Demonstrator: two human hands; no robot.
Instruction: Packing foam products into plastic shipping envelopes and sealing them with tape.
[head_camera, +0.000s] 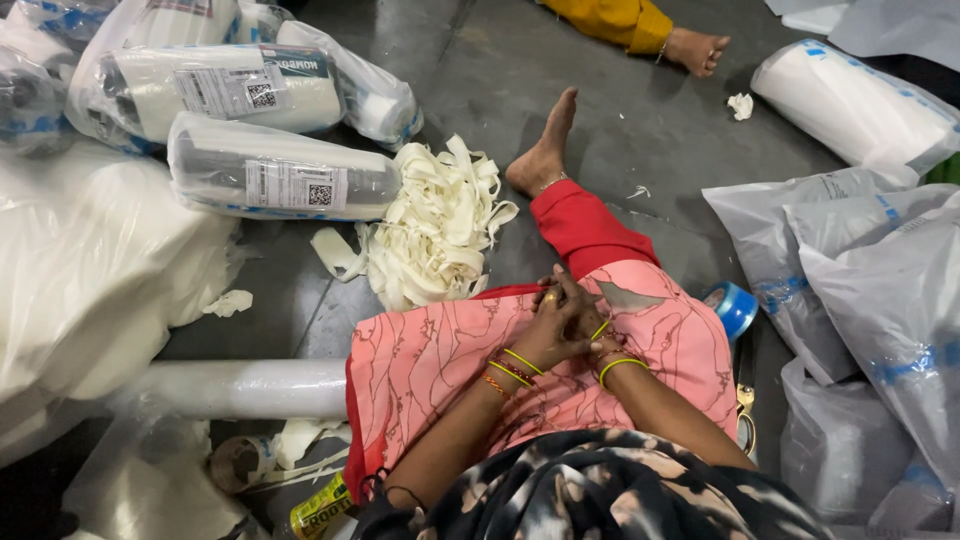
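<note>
While the person sits on the grey floor (640, 120) with one leg stretched out, both hands rest on the raised knee, which is draped in pink patterned cloth (440, 360). The left hand (556, 325) lies on top, its fingers (575, 296) curled together and laid over the right hand (598, 335), which is mostly hidden beneath; only part of its wrist and back shows, and whether its fingers are bent or straight cannot be told. No object is seen between the fingers of either hand; they clasp each other and press on the cloth, which lies directly under them. Yellow-green and orange bangles (520, 365) circle both wrists.

Just to the right of the knee, near the hands but apart from them, a roll of blue tape (733, 308) sits on the floor, and below it lies a pair of scissors (745, 415), partly hidden. To the left of the outstretched foot (545, 150), a heap of cream strips (432, 225) lies well apart from the hands. Plastic-wrapped rolls (280, 175) are piled beyond it, and grey plastic bags (860, 280) are stacked at the right. Another person's foot (698, 48) shows at the top.
</note>
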